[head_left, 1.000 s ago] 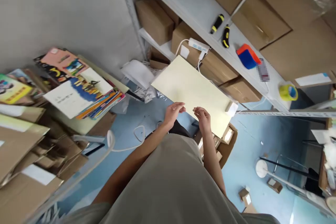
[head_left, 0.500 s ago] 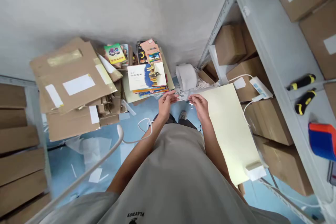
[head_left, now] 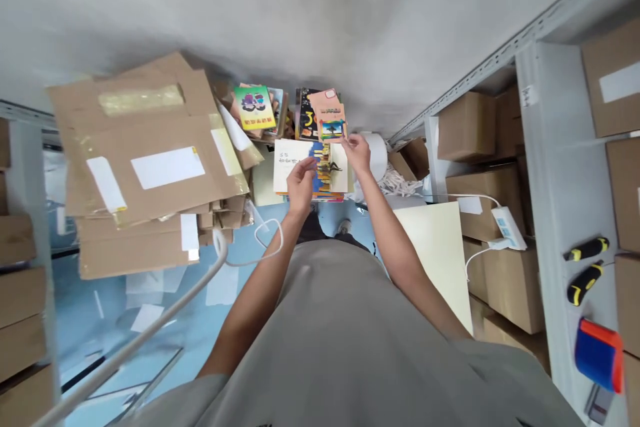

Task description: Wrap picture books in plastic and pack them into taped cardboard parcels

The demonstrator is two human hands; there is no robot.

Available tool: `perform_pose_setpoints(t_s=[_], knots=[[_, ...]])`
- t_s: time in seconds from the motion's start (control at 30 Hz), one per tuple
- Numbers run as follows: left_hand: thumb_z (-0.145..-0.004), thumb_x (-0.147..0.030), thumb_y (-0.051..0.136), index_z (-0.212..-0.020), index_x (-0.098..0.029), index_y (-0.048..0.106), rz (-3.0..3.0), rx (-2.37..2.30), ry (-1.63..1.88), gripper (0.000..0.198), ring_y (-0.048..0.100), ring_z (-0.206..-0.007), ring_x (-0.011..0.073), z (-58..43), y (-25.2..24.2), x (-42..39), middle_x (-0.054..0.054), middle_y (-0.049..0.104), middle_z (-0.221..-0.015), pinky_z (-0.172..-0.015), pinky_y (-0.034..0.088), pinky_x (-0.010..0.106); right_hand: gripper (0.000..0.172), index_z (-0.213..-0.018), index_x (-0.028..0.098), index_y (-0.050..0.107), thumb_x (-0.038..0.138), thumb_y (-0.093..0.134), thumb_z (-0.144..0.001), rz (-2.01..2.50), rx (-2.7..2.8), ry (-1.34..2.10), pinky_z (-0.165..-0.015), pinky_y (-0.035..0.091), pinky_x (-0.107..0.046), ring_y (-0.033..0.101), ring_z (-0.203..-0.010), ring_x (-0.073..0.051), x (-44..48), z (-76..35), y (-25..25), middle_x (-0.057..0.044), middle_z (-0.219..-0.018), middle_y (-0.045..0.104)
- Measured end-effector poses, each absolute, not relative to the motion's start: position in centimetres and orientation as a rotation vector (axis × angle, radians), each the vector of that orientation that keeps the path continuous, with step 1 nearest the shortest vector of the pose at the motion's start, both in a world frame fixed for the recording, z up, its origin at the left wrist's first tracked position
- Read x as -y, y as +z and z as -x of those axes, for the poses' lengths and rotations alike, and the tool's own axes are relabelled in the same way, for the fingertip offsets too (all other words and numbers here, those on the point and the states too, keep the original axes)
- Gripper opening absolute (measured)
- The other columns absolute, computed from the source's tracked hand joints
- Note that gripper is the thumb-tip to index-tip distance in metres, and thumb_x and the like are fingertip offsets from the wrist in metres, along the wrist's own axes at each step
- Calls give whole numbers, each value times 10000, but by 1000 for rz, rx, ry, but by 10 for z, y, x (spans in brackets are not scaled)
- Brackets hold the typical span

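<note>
My right hand (head_left: 357, 152) is at the lower right corner of a pink booklet (head_left: 329, 112) with a small tree picture, its thumb and fingers closed at that corner. The booklet lies partly over a black book (head_left: 303, 107) with a yellow number 3. Over a white book (head_left: 293, 152) with a blue and yellow cover picture is my left hand (head_left: 301, 185), its fingers bent and pressed together. Whether anything small is between those fingertips is too small to tell. The white book tops a stack of colourful books.
Flattened cardboard (head_left: 165, 120) is piled at left, beside a green and yellow book (head_left: 254, 107). A white pole (head_left: 150, 340) and cable reach in from lower left. At right are a pale board (head_left: 435, 240), boxes, and a shelf with cutters (head_left: 585, 283). A white roll (head_left: 376, 155) stands behind.
Both hands have moved forward from in front of my body to the books, the right to the pink booklet and the left over the white book. The view has turned and shifted.
</note>
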State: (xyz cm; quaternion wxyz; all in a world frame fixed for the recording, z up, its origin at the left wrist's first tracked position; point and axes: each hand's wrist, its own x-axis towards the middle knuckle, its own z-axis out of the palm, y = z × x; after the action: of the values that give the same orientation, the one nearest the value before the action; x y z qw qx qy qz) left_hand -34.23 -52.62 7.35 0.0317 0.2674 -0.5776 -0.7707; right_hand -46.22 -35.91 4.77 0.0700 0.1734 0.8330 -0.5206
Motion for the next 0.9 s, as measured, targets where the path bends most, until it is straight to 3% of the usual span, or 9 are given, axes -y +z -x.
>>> perform_pose_setpoints(t_s=[0.1,0.23,0.33,0.47,0.57,0.67,0.9], knots=[[-764,-247,767,-1126,-216,812,-814,1791,-2454,366,789,-1244,308,369,69,539,103,855,-1239,-1208,579,476,533,-1186,144,775,523,965,-863,-708,-2576,-1176,-1187,559,-508,718,-1374,-392,372,508,42,-226,-1340,804],[-773,-222,769,-1096,-213,817,-899,1763,-2568,327,791,-1244,311,381,68,551,110,859,-1219,-1201,579,486,220,-1048,185,826,389,862,-975,-768,-2530,-867,-1126,570,-478,782,-1251,-362,382,515,46,-199,-1245,858],[-784,-220,767,-1061,-220,812,-972,1760,-2611,281,784,-1259,308,386,66,556,101,860,-1197,-1188,585,477,139,-1025,208,842,335,786,-1013,-714,-2628,-852,-1126,567,-432,802,-1217,-314,389,509,54,-152,-1240,879],[-829,-260,817,-1107,-221,792,-1026,1790,-2562,281,760,-1315,305,401,61,554,128,834,-1292,-1193,572,452,154,-932,213,818,367,827,-939,-698,-2633,-1280,-1040,604,-360,815,-1078,-265,388,502,69,-92,-1093,892],[-882,-370,857,-1193,-220,782,-1026,1878,-2496,354,749,-1319,298,413,64,540,136,809,-1372,-1171,572,426,321,-875,222,795,529,889,-857,-804,-2508,-1775,-952,632,-358,796,-978,-254,367,473,84,-57,-962,869],[-915,-487,866,-1166,-224,819,-821,2030,-2638,367,764,-1275,291,415,73,510,103,844,-1284,-1145,584,412,447,-866,239,803,633,966,-732,-1031,-2357,-2139,-927,636,-376,780,-937,-250,334,411,98,-30,-905,847],[-911,-450,904,-1033,-207,880,-178,2546,-2941,272,807,-1163,317,353,91,423,94,881,-1088,-1075,616,447,479,-803,241,800,584,1075,-613,-1849,-2041,-2372,-915,622,-401,744,-885,-231,285,227,111,-19,-828,809]])
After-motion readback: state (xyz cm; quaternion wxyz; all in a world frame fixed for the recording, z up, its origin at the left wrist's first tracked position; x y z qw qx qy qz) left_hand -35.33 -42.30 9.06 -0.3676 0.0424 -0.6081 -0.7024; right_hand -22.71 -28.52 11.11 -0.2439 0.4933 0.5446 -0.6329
